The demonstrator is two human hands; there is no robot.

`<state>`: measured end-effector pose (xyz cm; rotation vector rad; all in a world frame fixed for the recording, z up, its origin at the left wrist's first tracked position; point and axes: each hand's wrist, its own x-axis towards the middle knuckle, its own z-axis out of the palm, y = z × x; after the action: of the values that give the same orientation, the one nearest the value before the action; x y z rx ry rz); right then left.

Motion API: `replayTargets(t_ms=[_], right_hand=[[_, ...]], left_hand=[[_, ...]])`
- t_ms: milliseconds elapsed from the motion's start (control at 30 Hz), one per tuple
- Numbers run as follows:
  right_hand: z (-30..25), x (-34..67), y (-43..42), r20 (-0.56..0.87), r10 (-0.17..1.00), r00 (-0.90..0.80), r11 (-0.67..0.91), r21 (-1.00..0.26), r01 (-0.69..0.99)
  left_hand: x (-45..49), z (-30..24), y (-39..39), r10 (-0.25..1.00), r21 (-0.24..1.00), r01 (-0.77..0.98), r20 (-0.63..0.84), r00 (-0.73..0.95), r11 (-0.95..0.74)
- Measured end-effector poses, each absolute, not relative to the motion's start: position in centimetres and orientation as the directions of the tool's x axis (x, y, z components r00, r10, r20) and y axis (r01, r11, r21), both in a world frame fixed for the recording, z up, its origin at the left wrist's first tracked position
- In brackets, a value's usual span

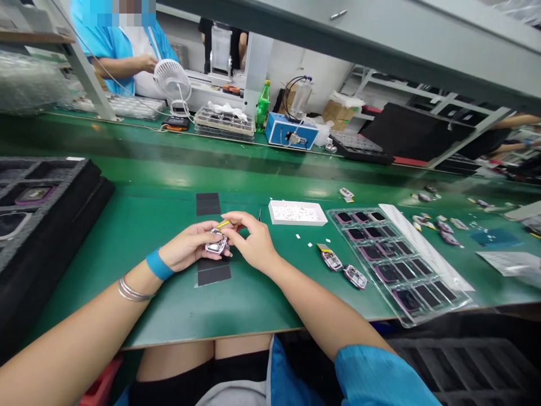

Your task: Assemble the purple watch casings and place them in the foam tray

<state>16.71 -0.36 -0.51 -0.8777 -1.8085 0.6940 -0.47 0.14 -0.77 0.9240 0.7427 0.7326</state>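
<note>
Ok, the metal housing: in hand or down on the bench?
In hand: the left hand cradles the metal housing at its fingertips.

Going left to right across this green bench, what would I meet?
Black foam tray → left hand holding chrome casing → right hand pinching yellow strip → two more chrome casings → clear plastic tray → blue sheet

From here I've got a long green-topped workbench (139,141) running across, a grey metal shelf (338,39) overhead, white wall (304,67) behind, white metal shelving (426,93) to the right, cardboard boxes (340,115) below it, ceiling-light glare on the green.
</note>
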Motion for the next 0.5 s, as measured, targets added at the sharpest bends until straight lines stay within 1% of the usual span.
replayTargets(t_ms=[133, 267, 300, 367, 433, 467, 500], right_hand=[[-1.0, 16.5, 0.1, 0.459, 0.848, -0.267, 0.522, -0.812, 0.26], [-1.5, 16.4, 0.8, 0.368, 0.891, -0.266, 0.418, -0.892, 0.169], [-1.6, 16.5, 1.0, 0.355, 0.902, -0.244, 0.396, -0.907, 0.144], [-1.6, 16.8, 1.3, 0.354, 0.923, -0.15, 0.374, -0.919, 0.128], [-1.4, 17.3, 1.3, 0.345, 0.935, -0.079, 0.354, -0.915, 0.193], [-1.3, 17.6, 1.3, 0.319, 0.943, -0.099, 0.334, -0.907, 0.255], [-1.2, 17.8, 1.1, 0.273, 0.949, -0.159, 0.312, -0.889, 0.334]], left_hand=[[-0.4, -0.9, 0.4, 0.821, 0.883, -0.206, -0.276, 0.499, 0.422], [-0.3, -0.7, 0.5, 0.822, 0.876, -0.178, -0.326, 0.467, 0.448], [-0.3, -0.6, 0.5, 0.824, 0.875, -0.175, -0.335, 0.457, 0.452], [-0.5, -0.5, 0.5, 0.834, 0.871, -0.186, -0.343, 0.431, 0.454], [-0.8, -0.5, 0.7, 0.851, 0.862, -0.225, -0.345, 0.396, 0.454], [-1.0, -0.6, 0.8, 0.859, 0.854, -0.251, -0.349, 0.375, 0.456], [-1.2, -0.6, 0.9, 0.865, 0.843, -0.277, -0.357, 0.352, 0.461]])
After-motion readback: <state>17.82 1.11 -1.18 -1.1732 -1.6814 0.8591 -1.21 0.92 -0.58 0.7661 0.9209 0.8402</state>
